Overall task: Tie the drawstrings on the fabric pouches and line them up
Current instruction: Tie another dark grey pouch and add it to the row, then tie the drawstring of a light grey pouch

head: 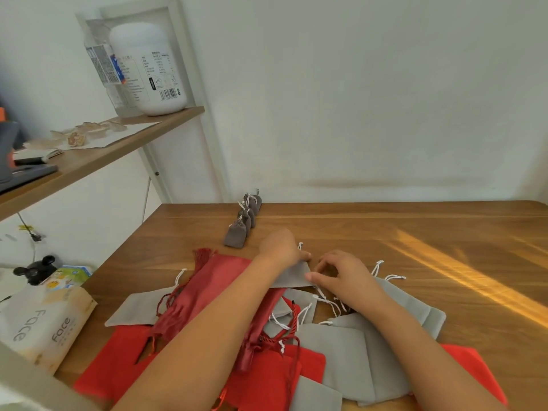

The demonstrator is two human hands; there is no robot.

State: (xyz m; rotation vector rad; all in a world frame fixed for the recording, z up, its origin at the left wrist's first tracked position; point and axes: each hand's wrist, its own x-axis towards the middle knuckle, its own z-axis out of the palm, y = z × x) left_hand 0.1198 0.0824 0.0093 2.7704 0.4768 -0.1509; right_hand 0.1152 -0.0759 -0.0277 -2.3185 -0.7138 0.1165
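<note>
Left hand [281, 247], right hand [341, 274] on grey pouch [292, 276] (row [243, 223] beyond)

Tissue pack [41, 324], white jar [148, 69] on shelf [103, 155], possibly mouse-eared figurine [35, 268]

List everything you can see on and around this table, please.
table: one, brown wood
tied pouches: about four, dark grey, in a row at the far left
flat pouches: several, light grey, piled at the near side
red pouches: several, bright red, in the pile
tasselled pouches: about two, dark red, atop the pile
held pouch: one, light grey, at the pile's far end
tissue pack: one, beige, left
jar: one, white, on shelf
left hand: fingers grip held pouch
right hand: fingers pinch its edge
</note>
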